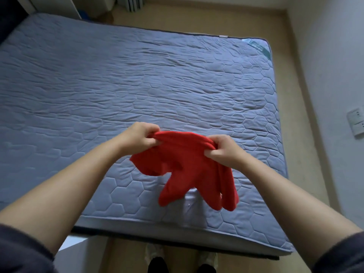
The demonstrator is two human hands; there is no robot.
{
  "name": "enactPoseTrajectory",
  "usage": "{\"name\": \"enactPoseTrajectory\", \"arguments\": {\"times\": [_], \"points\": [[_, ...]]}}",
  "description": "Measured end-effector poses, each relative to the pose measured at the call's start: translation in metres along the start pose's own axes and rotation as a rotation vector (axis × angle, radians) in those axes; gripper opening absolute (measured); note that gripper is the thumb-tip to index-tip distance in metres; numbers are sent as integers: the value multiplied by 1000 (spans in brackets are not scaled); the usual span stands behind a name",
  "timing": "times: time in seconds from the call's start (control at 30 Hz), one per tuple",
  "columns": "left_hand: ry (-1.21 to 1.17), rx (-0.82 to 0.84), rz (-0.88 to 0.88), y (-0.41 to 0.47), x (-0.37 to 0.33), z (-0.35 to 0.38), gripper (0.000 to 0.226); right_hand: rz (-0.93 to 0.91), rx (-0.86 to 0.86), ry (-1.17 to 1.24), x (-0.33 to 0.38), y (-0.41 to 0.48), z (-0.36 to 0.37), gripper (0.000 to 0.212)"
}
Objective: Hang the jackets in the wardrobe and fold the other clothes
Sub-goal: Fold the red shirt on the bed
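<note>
Nearest to us, our dark sleeves (17,251) are pushed up and both forearms reach out over the near edge of the bed (98,79). Between them, low down, we see the wooden floor (183,257) and our feet, too blurred to describe. Our left hand (140,137) curls its fingers and thumb round the upper edge of a red garment (187,166), and our right hand (222,150) pinches the same edge just beside it. The garment hangs bunched from both hands, its loose ends drooping over the grey-blue quilted mattress near the bed's front edge. Farther off, a green label (256,47) sits at the mattress's far right corner, and a wall socket (355,123) shows on the right.
</note>
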State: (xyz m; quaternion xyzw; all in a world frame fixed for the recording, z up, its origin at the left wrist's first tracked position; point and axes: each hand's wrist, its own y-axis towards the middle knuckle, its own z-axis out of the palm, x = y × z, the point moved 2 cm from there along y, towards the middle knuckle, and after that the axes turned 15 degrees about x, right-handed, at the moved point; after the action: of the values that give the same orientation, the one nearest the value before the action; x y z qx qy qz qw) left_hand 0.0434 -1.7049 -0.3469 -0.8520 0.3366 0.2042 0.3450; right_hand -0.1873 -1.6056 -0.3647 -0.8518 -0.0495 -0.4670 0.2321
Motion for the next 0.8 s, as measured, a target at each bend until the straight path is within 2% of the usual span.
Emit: {"name": "enactPoseTrajectory", "arguments": {"times": [0.07, 0.1, 0.17, 0.2, 0.23, 0.33, 0.43, 0.53, 0.63, 0.73, 0.8], "points": [[3, -63, 82, 2, -15, 3, 23, 33, 162, 115, 2, 1, 7, 37], [10, -77, 129, 4, -25, 7, 20, 18, 198, 138, 5, 5, 13, 44], [20, -63, 197, 5, -36, 14, 16, -16, 162, 124, 15, 11, 21, 23], [45, -22, 192, 4, -34, 16, 17, -26, 105, 153, 17, 13, 20, 11], [89, 45, 146, 3, -28, 17, 20, -38, 49, 211, 17, 14, 17, 8], [163, 181, -32, 1, -8, 18, 22, -108, -28, 273, 16, 5, 9, 28], [-39, 150, -113, 1, -5, 13, 8, -91, -68, 362, 1, -10, 2, 30], [-208, 69, -66, 1, -15, 11, 16, 42, 58, 244, -12, -19, 3, 14], [-277, 71, 15, 10, -43, 18, 23, 52, 195, 72, 2, -10, 21, 24], [-289, 129, -19, 10, -46, 25, 25, -33, 88, 58, 17, 2, 26, 5], [-327, 244, -63, 3, -32, 29, 25, -11, -25, 120, 11, 2, 17, 13]]}}
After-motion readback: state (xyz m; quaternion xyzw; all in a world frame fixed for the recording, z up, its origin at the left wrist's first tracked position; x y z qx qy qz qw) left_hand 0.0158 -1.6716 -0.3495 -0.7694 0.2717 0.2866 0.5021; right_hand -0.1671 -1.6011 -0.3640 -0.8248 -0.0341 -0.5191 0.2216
